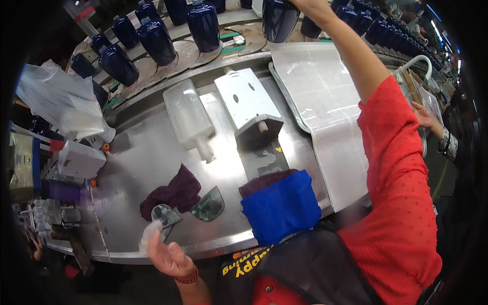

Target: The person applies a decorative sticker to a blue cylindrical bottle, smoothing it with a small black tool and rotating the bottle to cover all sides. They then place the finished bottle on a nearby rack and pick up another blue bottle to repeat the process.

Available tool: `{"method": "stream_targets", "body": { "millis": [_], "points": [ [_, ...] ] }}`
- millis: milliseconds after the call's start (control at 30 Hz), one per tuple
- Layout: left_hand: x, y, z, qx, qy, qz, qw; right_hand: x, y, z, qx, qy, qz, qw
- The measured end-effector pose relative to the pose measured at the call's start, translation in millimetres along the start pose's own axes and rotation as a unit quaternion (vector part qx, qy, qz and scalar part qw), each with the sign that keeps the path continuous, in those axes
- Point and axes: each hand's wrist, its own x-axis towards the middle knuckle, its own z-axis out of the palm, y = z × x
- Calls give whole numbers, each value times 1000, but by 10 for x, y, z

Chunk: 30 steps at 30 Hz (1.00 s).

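Note:
My right hand (316, 9) reaches far across to the top edge of the picture, at the top of a dark blue bottle (280, 23). It appears to grip the bottle there, though its fingertips run out of view. Down at the near left, my left hand (173, 260) is raised with thumb and fingers apart and nothing in it. Whitish translucent covers sit on its fingertips. Just beyond it lie two rounded grey-green pads (209, 204) and a crumpled dark purple cloth (175, 193). A folded blue cloth (282, 207) lies at the table's near edge.
More dark blue bottles (156, 41) stand on a curved conveyor (190, 56). The metal table (137, 152) holds a clear bottle-shaped piece (188, 114), a white block fixture (246, 96) and a sheet-covered tray (325, 96). A plastic bag (63, 99) hangs left. Another person's hand (424, 116) shows right.

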Motion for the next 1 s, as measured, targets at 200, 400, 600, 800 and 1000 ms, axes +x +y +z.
{"method": "stream_targets", "body": {
  "millis": [200, 400, 600, 800, 1000],
  "points": [
    [817, 488, 794, -203, -98, -59, 973, -222, -1379, -930, 202, -79, 114, 969],
    [1230, 880, 1401, -377, -194, -80, 902, -1006, -2130, -742, 380, -151, 116, 905],
    [589, 877, 1437, -538, -171, -397, 724, -2014, -2097, -453, 382, -204, 246, 867],
    [570, 720, 1606, -527, -181, -428, 712, -2730, -2112, -622, 292, -212, 204, 910],
    [556, 869, 1681, -504, -196, -406, 737, -2947, -2055, -687, 305, -191, 184, 915]
  ]
}}
